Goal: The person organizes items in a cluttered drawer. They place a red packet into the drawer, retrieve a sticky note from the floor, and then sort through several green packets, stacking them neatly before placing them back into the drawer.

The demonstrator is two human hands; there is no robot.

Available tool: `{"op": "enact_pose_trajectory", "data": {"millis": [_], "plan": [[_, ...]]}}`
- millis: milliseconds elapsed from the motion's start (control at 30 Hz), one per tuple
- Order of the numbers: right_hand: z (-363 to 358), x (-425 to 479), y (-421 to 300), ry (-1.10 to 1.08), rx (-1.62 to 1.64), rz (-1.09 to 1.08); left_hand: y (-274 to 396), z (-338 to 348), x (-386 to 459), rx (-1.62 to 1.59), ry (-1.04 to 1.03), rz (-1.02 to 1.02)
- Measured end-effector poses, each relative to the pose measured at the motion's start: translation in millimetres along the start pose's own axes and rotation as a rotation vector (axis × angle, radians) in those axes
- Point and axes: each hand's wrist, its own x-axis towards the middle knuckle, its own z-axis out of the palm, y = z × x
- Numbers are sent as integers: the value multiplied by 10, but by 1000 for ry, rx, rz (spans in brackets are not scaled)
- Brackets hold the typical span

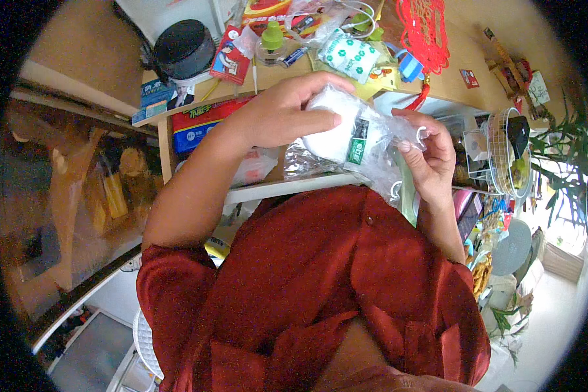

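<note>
Above an open drawer [299,184], I hold a clear plastic bag [375,169] with a smooth white item [326,139] inside; it could be a folded face mask, but the plastic blurs it. A green label [355,151] with writing shows on the bag. My left hand [299,110] grips the bag's left side, thumb across the white item and fingers behind it. At the bag's gathered right end, my right hand [431,152] pinches the plastic between thumb and fingers. Thin white loops [422,132] show near its fingertips.
A wooden tabletop [453,90] beyond the drawer carries a black round device [183,49], a green-capped bottle [272,41], a green-patterned white packet [350,55] and a red knotted ornament [424,36]. A red-and-blue package [191,130] lies in the drawer. A wire basket [502,152] stands at right.
</note>
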Motion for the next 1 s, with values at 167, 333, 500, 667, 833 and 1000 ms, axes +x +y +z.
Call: {"op": "enact_pose_trajectory", "data": {"millis": [167, 333, 500, 667, 833, 1000], "plan": [[41, 19, -23, 102, 187, 19, -15, 61, -16, 13, 152, 169], [17, -81, 175, 20, 406, 194, 1, 84, 35, -31, 342, 257], [239, -93, 105, 14, 251, 157, -40, 124, 22, -77, 415, 233], [209, -85, 74, -2, 290, 193, -38, 187, 23, 12, 411, 328], [175, -86, 39, 39, 300, 177, -29, 216, 4, 6, 359, 353], [120, -89, 61, 65, 335, 170, -51, 269, 5, -1, 353, 350]]}}
